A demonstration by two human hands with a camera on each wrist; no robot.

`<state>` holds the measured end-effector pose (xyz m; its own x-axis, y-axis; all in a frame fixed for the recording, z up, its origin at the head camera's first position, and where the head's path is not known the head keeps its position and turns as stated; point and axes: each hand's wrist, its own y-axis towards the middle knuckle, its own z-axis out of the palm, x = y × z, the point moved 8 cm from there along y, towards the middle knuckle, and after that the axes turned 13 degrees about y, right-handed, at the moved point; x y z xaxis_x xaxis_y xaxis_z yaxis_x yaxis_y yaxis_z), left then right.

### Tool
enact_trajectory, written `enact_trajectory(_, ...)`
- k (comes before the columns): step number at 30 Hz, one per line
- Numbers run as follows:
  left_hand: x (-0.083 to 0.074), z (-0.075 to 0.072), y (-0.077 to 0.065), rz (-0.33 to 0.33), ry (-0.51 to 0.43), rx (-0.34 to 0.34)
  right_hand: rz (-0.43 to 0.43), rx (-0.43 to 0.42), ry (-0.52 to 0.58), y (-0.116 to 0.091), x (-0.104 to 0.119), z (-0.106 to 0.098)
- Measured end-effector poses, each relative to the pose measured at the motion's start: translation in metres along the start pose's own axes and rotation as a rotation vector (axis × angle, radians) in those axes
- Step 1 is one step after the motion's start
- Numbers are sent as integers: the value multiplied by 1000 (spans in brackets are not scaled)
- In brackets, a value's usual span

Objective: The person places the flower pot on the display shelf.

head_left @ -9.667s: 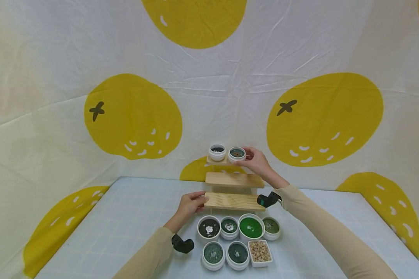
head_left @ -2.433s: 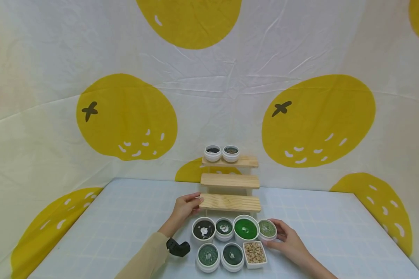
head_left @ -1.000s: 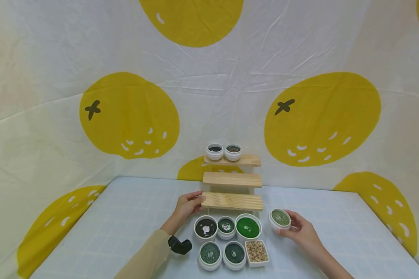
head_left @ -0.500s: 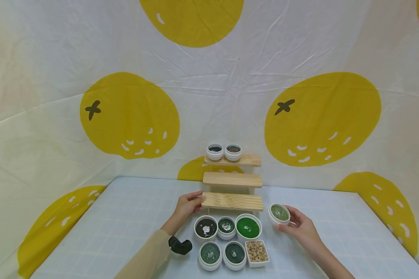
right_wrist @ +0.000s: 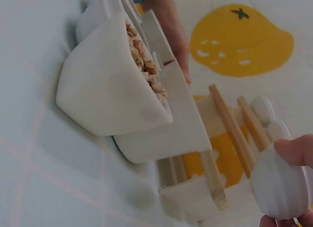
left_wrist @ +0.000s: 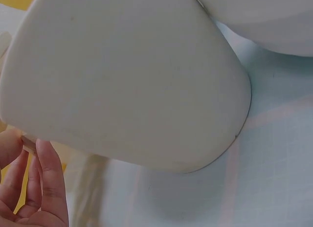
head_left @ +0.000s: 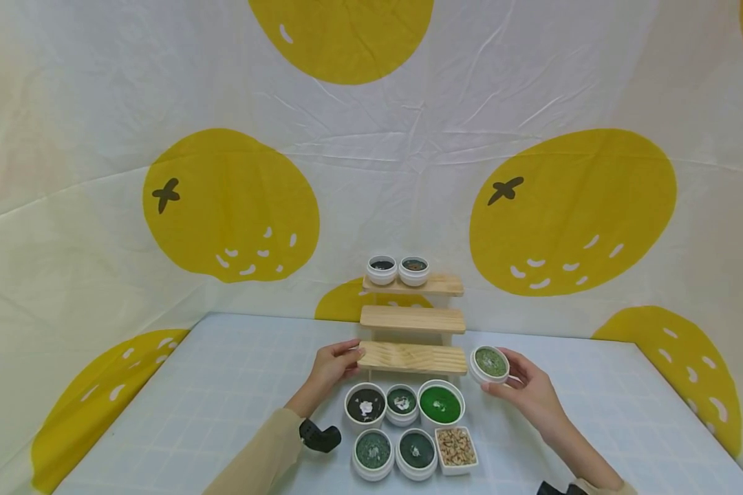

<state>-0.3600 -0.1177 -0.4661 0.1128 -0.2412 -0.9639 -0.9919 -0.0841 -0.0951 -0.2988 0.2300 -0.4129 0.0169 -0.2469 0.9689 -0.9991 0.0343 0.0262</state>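
Observation:
My left hand (head_left: 331,368) pinches the left end of the lowest board (head_left: 412,357) of a wooden three-step stand. The left wrist view shows its thumb and fingers on the board's corner. Beside the stand's right end, my right hand (head_left: 532,395) holds a small white bowl (head_left: 490,363) with speckled green contents, its opening tilted towards me. Two similar bowls, one dark inside (head_left: 382,269) and one brownish green (head_left: 414,270), sit side by side on the left of the top board (head_left: 442,284). The middle board (head_left: 412,319) is bare.
Before the stand, white bowls are packed close: a dark one (head_left: 365,403), a small dark green one (head_left: 402,403) and a large bright green one (head_left: 440,405). Nearer are two green bowls (head_left: 373,452) (head_left: 416,452) and a square dish of chopped nuts (head_left: 455,448). A fruit-print cloth hangs behind.
Earlier my right hand released a bowl on the top board. It then lifted the speckled green bowl from the row's right end, and has since moved it farther back and slightly left. The left hand stays put.

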Motion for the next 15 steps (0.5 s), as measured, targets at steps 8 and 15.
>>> enact_trajectory(8, 2, 0, 0, -54, 18, -8, -39, 1, -2, 9, 12, 8)
enact_trajectory(15, 2, 1, 1, -62, 6, -9, -78, -3, 8, 19, 22, 15)
